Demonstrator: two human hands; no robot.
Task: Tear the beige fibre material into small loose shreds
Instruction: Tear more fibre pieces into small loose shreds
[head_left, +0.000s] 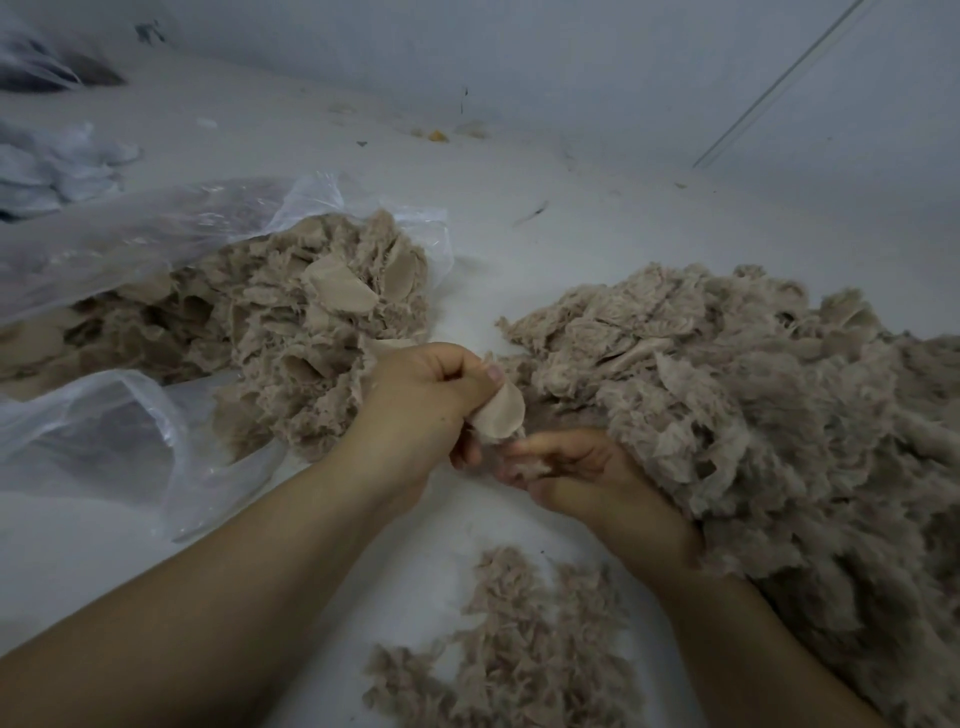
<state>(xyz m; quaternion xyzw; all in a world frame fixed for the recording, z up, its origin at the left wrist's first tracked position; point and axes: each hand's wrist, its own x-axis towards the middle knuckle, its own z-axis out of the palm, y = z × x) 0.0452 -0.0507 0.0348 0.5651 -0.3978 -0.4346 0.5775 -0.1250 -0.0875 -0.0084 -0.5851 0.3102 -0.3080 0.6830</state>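
Bagged fibre (291, 322) left; shred heap (753, 415) right

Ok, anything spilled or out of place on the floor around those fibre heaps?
Nothing serious. Small scraps lie scattered on the floor near the far wall, away from the heaps. The fibre in the plastic bag spills out of its open mouth. The left hand grips a fibre piece.

We find no text, label, brand, number or sign that can be read anywhere in this view.
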